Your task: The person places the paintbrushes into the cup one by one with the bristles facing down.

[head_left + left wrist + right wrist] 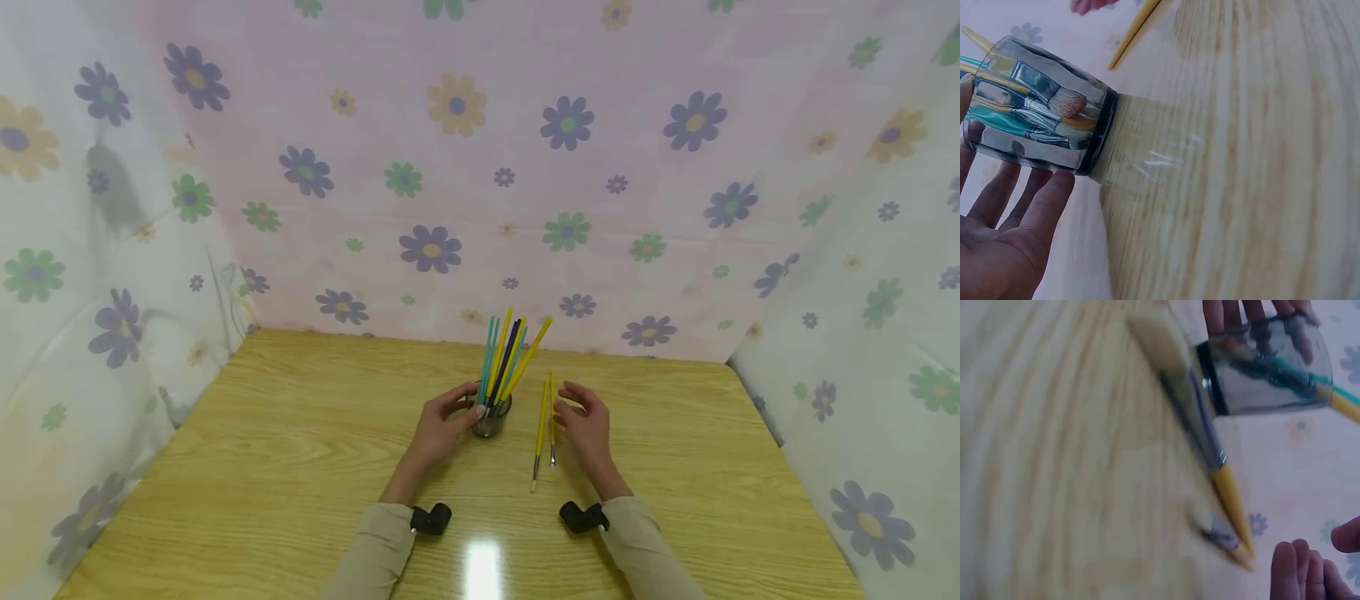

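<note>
My left hand holds a clear drinking glass by its side, the thumb near the rim and the fingers along the wall. Inside it stands a bunch of paintbrushes with yellow, teal and dark blue handles, bristles down; the left wrist view shows their bristles through the glass. To the right of the glass, two yellow-handled paintbrushes lie side by side on the table, bristles toward me. My right hand hovers beside the right-hand brush, fingers loosely bent, holding nothing.
The wood-grain table reaches back to a flower-printed cloth, which also hangs at both sides. A black wrist camera sits on the left sleeve, and another on the right. Light glares on the table's front.
</note>
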{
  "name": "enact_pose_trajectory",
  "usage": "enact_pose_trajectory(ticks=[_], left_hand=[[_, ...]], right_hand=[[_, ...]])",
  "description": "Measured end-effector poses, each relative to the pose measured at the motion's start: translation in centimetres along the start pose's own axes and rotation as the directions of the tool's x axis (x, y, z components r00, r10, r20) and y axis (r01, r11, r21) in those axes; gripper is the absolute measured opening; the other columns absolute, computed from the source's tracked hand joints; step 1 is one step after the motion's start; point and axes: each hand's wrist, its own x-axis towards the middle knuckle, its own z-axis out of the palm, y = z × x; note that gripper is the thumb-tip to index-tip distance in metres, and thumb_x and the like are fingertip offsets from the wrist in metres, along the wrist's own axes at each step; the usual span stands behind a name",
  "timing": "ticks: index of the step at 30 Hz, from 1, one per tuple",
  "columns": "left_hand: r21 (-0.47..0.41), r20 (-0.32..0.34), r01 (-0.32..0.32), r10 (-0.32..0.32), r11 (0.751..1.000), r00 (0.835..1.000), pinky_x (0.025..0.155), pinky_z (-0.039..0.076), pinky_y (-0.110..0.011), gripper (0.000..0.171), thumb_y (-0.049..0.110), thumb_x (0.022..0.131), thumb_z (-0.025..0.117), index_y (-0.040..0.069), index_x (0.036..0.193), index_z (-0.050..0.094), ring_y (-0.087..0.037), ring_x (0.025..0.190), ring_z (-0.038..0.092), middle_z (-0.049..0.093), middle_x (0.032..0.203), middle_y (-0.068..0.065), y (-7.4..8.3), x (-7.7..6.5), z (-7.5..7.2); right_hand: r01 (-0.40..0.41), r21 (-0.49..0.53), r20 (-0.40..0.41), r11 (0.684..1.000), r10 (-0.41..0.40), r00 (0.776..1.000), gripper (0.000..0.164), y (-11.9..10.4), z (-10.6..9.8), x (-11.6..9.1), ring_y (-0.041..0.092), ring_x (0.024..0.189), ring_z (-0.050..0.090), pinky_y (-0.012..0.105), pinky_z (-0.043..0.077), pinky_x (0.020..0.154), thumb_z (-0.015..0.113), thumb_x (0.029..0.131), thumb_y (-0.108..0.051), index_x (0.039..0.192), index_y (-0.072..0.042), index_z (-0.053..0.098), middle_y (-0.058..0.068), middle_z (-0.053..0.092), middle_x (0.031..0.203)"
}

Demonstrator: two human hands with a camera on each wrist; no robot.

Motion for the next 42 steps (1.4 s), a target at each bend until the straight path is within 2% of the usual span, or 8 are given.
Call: enact_pose_trajectory(ticks=[4,9,13,18,22,26,33,42], left_hand=[[0.003,-0.002,-0.001,0.001,1.000,1.000,0.097,0.056,-0.033,0.042,0.011,0.098,0.069,0.007,0.140,0.062,-0.037,0.130,0.057,0.057,0.147,-0.013,-0.1,0.0,0.0],[0.004,-0.002,0.010,-0.010,1.000,1.000,0.096,0.056,-0.035,0.043,0.012,0.098,0.070,0.007,0.140,0.062,-0.037,0.131,0.056,0.056,0.147,-0.013,0.0,0.0,-0.1],[0.007,-0.004,0.015,-0.015,1.000,1.000,0.098,0.056,-0.039,0.043,0.013,0.098,0.070,0.008,0.140,0.063,-0.036,0.132,0.056,0.057,0.147,-0.011,0.1,0.1,-0.1],[0.008,-0.007,0.020,-0.020,1.000,1.000,0.098,0.055,-0.039,0.043,0.014,0.097,0.071,0.009,0.139,0.063,-0.035,0.130,0.057,0.058,0.146,-0.010,0.1,0.3,0.0],[0.006,-0.005,0.018,-0.018,1.000,1.000,0.096,0.056,-0.034,0.043,0.013,0.097,0.071,0.009,0.140,0.063,-0.036,0.129,0.058,0.058,0.147,-0.011,-0.1,0.3,0.1],[0.004,-0.011,0.011,-0.011,1.000,1.000,0.096,0.056,-0.034,0.043,0.012,0.097,0.071,0.008,0.139,0.063,-0.036,0.130,0.057,0.058,0.146,-0.012,-0.1,0.2,0.1],[0.002,0.003,-0.004,0.004,1.000,1.000,0.099,0.055,-0.035,0.042,0.012,0.098,0.070,0.006,0.139,0.062,-0.037,0.130,0.057,0.057,0.147,-0.013,-0.2,0.2,0.0],[0.003,-0.001,0.002,-0.002,1.000,1.000,0.095,0.056,-0.032,0.042,0.011,0.098,0.069,0.006,0.139,0.063,-0.038,0.129,0.057,0.057,0.146,-0.014,0.1,0.0,0.0]], right_hand=[[-0.085,-0.048,0.060,0.995,0.088,0.994,0.039,0.5,-0.7,0.5,0.020,0.093,0.070,0.023,0.060,0.075,0.058,0.101,-0.001,0.139,0.009,0.054,0.029,0.059,0.127],[-0.168,-0.159,0.134,0.973,0.190,0.973,0.041,0.5,-1.4,1.3,0.018,0.089,0.069,0.024,0.060,0.071,0.057,0.103,-0.005,0.141,0.010,0.052,0.030,0.059,0.130],[-0.192,-0.260,0.175,0.946,0.242,0.954,0.043,0.2,-2.0,2.1,0.019,0.087,0.071,0.029,0.062,0.071,0.059,0.103,-0.007,0.140,0.011,0.052,0.030,0.062,0.127],[-0.199,-0.367,0.201,0.909,0.286,0.937,0.039,-0.3,-2.3,3.2,0.019,0.084,0.071,0.032,0.063,0.072,0.063,0.098,-0.007,0.133,0.011,0.058,0.025,0.068,0.114],[-0.200,-0.421,0.209,0.885,0.310,0.928,0.034,-0.7,-2.2,3.6,0.017,0.078,0.070,0.032,0.062,0.069,0.068,0.095,-0.007,0.125,0.010,0.063,0.021,0.070,0.104],[-0.180,-0.463,0.225,0.868,0.312,0.923,0.036,-0.9,-2.2,3.8,0.017,0.075,0.069,0.031,0.061,0.069,0.073,0.092,-0.010,0.122,0.008,0.064,0.019,0.071,0.102],[-0.160,-0.505,0.207,0.848,0.298,0.932,0.038,-0.7,-2.1,3.9,0.017,0.074,0.068,0.031,0.061,0.065,0.078,0.088,-0.009,0.119,0.008,0.065,0.019,0.067,0.103],[-0.162,-0.521,0.188,0.838,0.298,0.936,0.032,-0.7,-1.9,3.7,0.015,0.065,0.064,0.028,0.059,0.059,0.077,0.085,-0.004,0.113,0.007,0.068,0.014,0.066,0.094]])
